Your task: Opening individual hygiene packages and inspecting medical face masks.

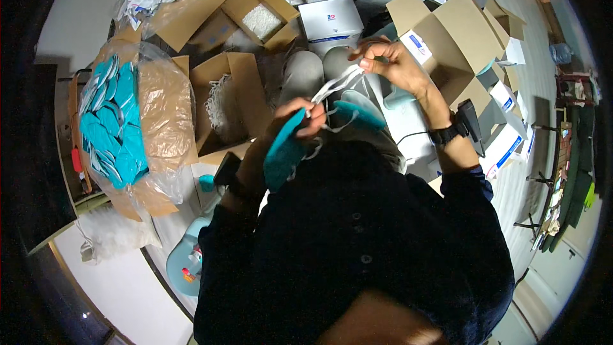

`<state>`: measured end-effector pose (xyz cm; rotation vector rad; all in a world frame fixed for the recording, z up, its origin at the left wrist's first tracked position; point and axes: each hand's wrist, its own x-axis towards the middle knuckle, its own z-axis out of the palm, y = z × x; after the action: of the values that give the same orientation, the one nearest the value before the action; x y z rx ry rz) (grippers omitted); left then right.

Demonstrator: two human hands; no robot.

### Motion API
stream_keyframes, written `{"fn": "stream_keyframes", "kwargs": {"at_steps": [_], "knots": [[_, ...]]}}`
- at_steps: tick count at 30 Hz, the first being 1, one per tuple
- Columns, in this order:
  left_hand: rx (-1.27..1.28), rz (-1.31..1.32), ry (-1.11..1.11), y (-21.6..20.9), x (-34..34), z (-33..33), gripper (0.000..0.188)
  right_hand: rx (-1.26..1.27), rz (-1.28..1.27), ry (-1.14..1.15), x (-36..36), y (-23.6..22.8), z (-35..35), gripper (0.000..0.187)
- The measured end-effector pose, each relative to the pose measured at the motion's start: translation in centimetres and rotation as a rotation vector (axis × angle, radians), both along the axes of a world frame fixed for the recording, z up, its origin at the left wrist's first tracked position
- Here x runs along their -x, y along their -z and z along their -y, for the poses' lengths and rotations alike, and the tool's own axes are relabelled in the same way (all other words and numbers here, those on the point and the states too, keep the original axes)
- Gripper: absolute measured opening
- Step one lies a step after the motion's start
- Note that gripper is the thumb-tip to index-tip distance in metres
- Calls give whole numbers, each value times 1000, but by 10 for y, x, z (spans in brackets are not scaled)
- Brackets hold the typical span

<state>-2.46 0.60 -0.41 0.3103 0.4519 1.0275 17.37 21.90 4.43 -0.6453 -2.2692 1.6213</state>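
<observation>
Teal mask (284, 150) sits right in front of the chest, left hand (300, 118) pinched shut on its top edge. Right hand (389, 61) is up higher, fingers closed on the white strap (335, 84). I'd keep that strap taut and untwisted. Box of teal masks (112, 121) off to the left.

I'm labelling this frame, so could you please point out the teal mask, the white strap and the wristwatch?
Teal mask (284, 150), head view, on its outer fabric below the left hand.
White strap (338, 83), head view, on the stretch between both hands.
Wristwatch (445, 134), head view, on the black band at the right wrist.
</observation>
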Motion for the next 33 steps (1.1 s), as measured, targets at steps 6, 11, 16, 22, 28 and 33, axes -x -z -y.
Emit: {"fn": "stream_keyframes", "kwargs": {"at_steps": [6, 11, 16, 22, 28, 33], "knots": [[-92, -272, -416, -20, -31, -7, 52, 988, -301, 58, -3, -7, 22, 29], [234, -150, -474, -17, -26, -18, 30, 1359, -759, 186, -2, -26, 31, 33], [179, 213, -711, 60, -20, -30, 22, 618, -284, 4, 11, -20, 62, 42], [407, -127, -890, 34, -30, -60, 27, -272, 114, 189, 29, -18, 106, 18], [253, -262, -822, 38, -21, -51, 30, 253, -168, 447, 19, -16, 61, 20], [294, -531, -896, 37, -12, -47, 37, 311, -189, 478, 22, -21, 55, 19]]}}
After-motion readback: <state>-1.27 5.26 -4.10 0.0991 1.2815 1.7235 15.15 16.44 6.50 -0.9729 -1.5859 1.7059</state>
